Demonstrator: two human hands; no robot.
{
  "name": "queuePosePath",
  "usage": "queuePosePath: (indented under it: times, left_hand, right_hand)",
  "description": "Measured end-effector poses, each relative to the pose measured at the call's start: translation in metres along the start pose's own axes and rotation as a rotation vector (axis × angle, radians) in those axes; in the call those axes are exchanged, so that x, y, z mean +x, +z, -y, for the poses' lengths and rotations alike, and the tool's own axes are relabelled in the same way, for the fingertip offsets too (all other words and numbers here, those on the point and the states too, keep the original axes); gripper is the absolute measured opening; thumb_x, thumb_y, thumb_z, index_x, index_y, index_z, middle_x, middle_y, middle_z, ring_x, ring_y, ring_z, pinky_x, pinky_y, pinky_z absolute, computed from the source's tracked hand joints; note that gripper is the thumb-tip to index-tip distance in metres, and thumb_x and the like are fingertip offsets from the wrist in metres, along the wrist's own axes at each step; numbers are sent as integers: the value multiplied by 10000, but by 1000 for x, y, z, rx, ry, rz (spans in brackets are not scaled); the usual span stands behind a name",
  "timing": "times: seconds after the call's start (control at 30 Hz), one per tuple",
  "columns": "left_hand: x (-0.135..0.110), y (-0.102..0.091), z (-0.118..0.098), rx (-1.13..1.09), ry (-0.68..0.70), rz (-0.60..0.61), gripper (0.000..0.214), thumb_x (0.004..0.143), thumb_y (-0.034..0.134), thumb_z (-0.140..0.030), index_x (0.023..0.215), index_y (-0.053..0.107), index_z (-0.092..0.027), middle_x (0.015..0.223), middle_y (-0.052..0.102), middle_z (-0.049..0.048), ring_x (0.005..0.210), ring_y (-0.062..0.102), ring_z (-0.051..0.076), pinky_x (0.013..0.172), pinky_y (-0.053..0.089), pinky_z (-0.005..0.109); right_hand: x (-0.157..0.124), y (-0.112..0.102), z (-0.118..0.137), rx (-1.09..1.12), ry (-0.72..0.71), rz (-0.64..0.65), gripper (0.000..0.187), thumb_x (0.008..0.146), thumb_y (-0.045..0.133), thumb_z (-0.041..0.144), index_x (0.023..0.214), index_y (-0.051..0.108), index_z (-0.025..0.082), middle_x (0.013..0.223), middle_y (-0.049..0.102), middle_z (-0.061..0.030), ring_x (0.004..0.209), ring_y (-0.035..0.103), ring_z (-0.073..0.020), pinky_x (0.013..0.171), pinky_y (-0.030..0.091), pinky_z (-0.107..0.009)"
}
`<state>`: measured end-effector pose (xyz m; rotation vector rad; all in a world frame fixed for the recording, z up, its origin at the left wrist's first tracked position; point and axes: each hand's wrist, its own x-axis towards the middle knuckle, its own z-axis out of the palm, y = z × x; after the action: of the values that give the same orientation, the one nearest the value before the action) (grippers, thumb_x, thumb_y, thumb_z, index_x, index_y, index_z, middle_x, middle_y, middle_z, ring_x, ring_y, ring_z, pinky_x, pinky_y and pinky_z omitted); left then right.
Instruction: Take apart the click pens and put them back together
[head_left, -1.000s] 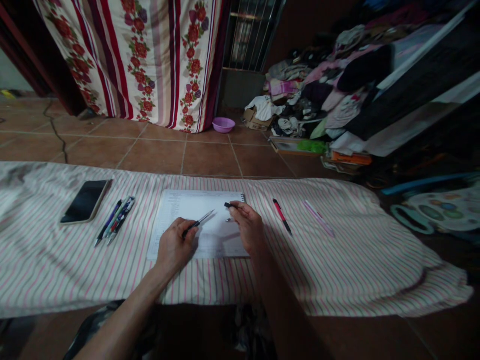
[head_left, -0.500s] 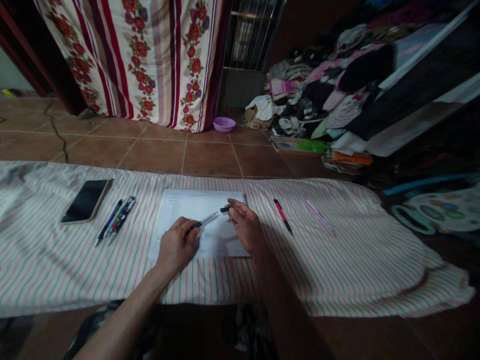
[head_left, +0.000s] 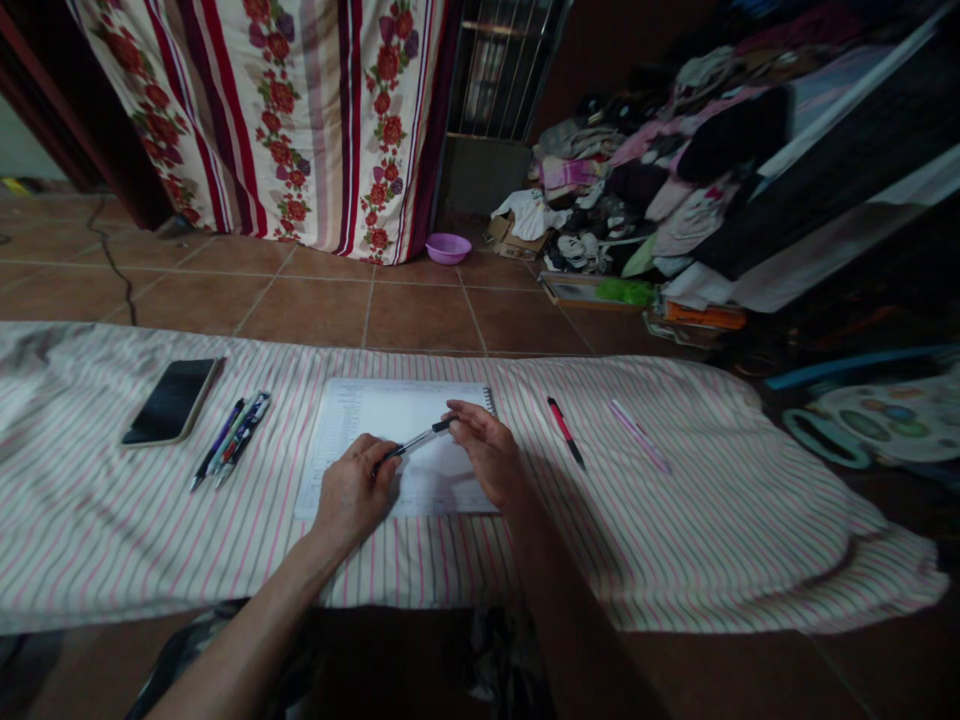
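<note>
My left hand grips the dark lower end of a thin pen that slants up to the right over a white spiral notebook. My right hand pinches a small black end piece and holds it against the pen's upper tip. Both hands hover just above the notebook page. The notebook lies on a striped cloth spread over the floor.
A dark phone and several pens lie on the cloth at the left. To the right of the notebook are a red-and-black pen and a pink pen. Behind are a tiled floor, a floral curtain, a purple bowl and heaped clothes.
My right hand has brought the small black piece leftward and down until it meets the tip of the pen. My left hand has barely moved.
</note>
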<state>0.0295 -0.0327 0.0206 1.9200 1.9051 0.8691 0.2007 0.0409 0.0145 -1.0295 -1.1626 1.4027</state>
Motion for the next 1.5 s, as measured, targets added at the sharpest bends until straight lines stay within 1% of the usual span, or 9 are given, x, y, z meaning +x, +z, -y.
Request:
queuePosePath:
  times: [0.2, 0.37, 0.5, 0.67, 0.8, 0.93, 1.07, 1.27, 1.5]
  left_hand:
    - [1, -1, -1, 0, -11, 6, 214, 848, 442, -254, 940, 623, -187, 869, 616, 26, 748, 599, 147, 656, 455, 256]
    - [1, -2, -2, 29, -10, 30, 215, 850, 436, -241, 935, 629, -201, 872, 612, 21, 768, 593, 141, 666, 451, 247]
    - [1, -2, -2, 68, -7, 43, 216, 849, 438, -240, 950, 626, -209, 890, 609, 16, 694, 579, 122, 626, 440, 233]
    - [0, -2, -1, 65, 7, 19, 217, 853, 437, -247, 968, 619, -218, 919, 605, 12, 652, 567, 105, 604, 432, 218]
    - [0, -2, -1, 70, 9, 0, 221, 857, 440, -251, 981, 618, -214, 919, 606, 11, 646, 564, 106, 593, 425, 221]
    - [1, -3, -2, 56, -13, 3, 209, 849, 458, -240, 976, 622, -208, 923, 605, 10, 636, 561, 103, 587, 427, 225]
    - [1, -3, -2, 44, -18, -6, 198, 838, 476, -229, 969, 623, -204, 918, 602, 12, 658, 564, 111, 603, 439, 232]
    - [2, -1, 0, -13, 11, -24, 197, 834, 478, -222, 966, 621, -191, 895, 588, 23, 686, 562, 118, 630, 456, 234]
    - [2, 4, 2, -82, 79, -68, 237, 838, 460, -255, 1001, 611, -172, 870, 572, 39, 687, 569, 129, 630, 477, 253]
  right_hand:
    - [0, -1, 2, 4, 10, 15, 313, 657, 673, 277, 961, 645, 208, 897, 683, -36, 857, 600, -174, 745, 430, -289]
    - [-1, -1, 2, -13, 6, 15, 306, 643, 685, 274, 943, 655, 218, 890, 691, -37, 875, 608, -188, 765, 434, -308]
    - [-1, -2, 2, -24, 3, 32, 327, 648, 686, 291, 963, 656, 211, 894, 696, -48, 878, 611, -195, 748, 439, -308]
    - [-1, -4, 3, -32, 13, 39, 318, 643, 691, 288, 950, 662, 212, 907, 704, -62, 862, 617, -203, 696, 443, -306]
    - [-1, -3, 3, -28, 12, 49, 319, 644, 689, 280, 955, 659, 213, 914, 704, -61, 864, 624, -200, 696, 456, -307]
    - [-3, -1, 4, -9, 19, 21, 305, 646, 684, 286, 940, 661, 213, 902, 706, -61, 844, 631, -199, 678, 462, -304]
    - [-4, 0, 4, 0, 35, 22, 284, 642, 690, 285, 914, 667, 210, 890, 705, -52, 842, 625, -188, 702, 460, -300]
    - [-3, -1, 3, 2, 69, 30, 278, 621, 713, 314, 873, 673, 205, 889, 696, -41, 820, 619, -169, 709, 453, -283]
    - [-5, -1, 3, 6, 93, 18, 312, 618, 718, 350, 898, 672, 220, 865, 699, -40, 719, 635, -161, 648, 471, -287]
